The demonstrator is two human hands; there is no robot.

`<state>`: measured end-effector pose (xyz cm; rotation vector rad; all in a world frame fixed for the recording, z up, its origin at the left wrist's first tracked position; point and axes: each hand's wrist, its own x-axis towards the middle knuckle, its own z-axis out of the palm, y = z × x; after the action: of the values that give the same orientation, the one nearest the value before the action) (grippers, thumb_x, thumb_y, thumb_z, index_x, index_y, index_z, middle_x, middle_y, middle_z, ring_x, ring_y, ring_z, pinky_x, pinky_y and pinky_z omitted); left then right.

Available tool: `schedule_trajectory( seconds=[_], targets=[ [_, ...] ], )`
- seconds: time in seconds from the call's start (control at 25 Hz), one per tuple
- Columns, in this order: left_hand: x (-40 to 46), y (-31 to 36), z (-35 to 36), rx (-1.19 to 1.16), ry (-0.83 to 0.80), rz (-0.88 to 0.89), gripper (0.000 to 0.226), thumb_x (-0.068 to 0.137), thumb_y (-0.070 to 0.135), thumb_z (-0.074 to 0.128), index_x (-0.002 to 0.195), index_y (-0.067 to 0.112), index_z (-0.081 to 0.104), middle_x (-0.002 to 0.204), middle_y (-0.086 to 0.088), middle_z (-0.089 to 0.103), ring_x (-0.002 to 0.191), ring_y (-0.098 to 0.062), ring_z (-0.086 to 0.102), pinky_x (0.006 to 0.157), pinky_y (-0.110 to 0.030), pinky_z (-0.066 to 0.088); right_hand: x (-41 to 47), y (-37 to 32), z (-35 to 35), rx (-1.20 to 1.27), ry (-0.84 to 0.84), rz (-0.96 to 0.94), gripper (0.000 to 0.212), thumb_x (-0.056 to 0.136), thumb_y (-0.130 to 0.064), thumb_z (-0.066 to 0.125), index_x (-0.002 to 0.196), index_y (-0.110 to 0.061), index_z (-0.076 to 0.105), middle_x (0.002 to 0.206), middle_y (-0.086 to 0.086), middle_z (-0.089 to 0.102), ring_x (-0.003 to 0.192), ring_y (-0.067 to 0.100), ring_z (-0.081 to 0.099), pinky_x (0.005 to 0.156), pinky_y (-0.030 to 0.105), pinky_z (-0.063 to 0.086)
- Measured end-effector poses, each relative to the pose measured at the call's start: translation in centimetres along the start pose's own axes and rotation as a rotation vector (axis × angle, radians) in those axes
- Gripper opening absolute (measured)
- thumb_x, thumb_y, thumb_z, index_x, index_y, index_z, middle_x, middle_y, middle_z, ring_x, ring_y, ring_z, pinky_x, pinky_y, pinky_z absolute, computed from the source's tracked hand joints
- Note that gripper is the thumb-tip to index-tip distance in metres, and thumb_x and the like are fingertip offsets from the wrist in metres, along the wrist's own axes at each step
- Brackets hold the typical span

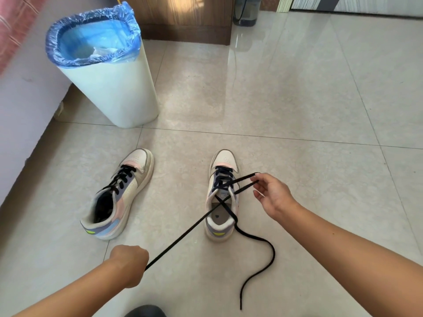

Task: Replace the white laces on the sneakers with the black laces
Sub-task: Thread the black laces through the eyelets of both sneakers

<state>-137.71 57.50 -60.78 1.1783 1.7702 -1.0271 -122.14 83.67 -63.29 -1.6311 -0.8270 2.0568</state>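
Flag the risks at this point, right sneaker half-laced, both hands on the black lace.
1. The left hand pulls the black lace taut across the right sneaker, which nothing pins to the floor; it may slide or tip.
2. The right hand only pinches a loop near the eyelets; that loop could slip out and loosen.
3. The free lace end trails slack on the floor, so the two sides may end up uneven.
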Motion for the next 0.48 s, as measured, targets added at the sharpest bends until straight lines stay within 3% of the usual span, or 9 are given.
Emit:
schedule_trajectory(
  seconds=[0.08,0.2,0.32,0.4,0.48],
  targets=[
    [-0.1,0.3,-0.8,0.015,-0.037,0.002,0.018,0.087,0.0,0.043,0.094,0.013,0.053,0.075,0.001,0.044,0.109,-0.022,0.06,0.071,-0.024,0.036,0.0,-0.5,-0.4,-0.07,-0.117,0.013,0.011,0.089,-0.01,0.056,0.08,-0.015,0.06,0.071,-0.001,0.067,0.064,0.009,0.052,0.059,0.023,0.038],
    [-0.3,1.1,-2.9,0.053,0.003,0.034,0.022,0.086,-0.002,0.041,0.069,0.012,0.038,0.069,0.002,0.036,0.099,-0.025,0.061,0.064,-0.024,0.035,-0.2,-0.9,-0.7,-0.224,-0.205,-0.006,0.007,0.089,-0.015,0.06,0.082,-0.017,0.059,0.067,-0.002,0.069,0.064,0.01,0.053,0.061,0.024,0.039],
    [0.3,1.9,-4.8,0.121,0.069,0.057,0.019,0.087,0.0,0.045,0.098,0.01,0.058,0.088,-0.001,0.054,0.095,-0.025,0.06,0.072,-0.024,0.042,-0.4,-1.7,-1.4,-0.32,-0.307,0.027,0.012,0.088,-0.029,0.061,0.081,-0.019,0.063,0.072,-0.001,0.069,0.068,0.011,0.057,0.066,0.026,0.042],
    [0.9,2.2,-4.8,0.237,0.025,0.068,0.029,0.087,0.004,0.05,0.116,0.008,0.057,0.111,-0.003,0.059,0.106,-0.025,0.06,0.089,-0.029,0.047,-0.6,-2.2,-1.8,-0.385,-0.371,0.068,0.024,0.09,-0.038,0.056,0.075,-0.022,0.066,0.076,-0.001,0.069,0.073,0.011,0.061,0.071,0.028,0.043],
    [1.6,2.3,-3.9,0.346,-0.066,0.08,0.035,0.087,0.008,0.055,0.122,0.01,0.056,0.118,-0.002,0.057,0.112,-0.025,0.058,0.094,-0.031,0.046,-0.7,-2.3,-2.0,-0.377,-0.377,0.098,0.04,0.093,-0.043,0.05,0.061,-0.023,0.065,0.074,-0.001,0.068,0.075,0.01,0.063,0.076,0.03,0.043]
  ],
)
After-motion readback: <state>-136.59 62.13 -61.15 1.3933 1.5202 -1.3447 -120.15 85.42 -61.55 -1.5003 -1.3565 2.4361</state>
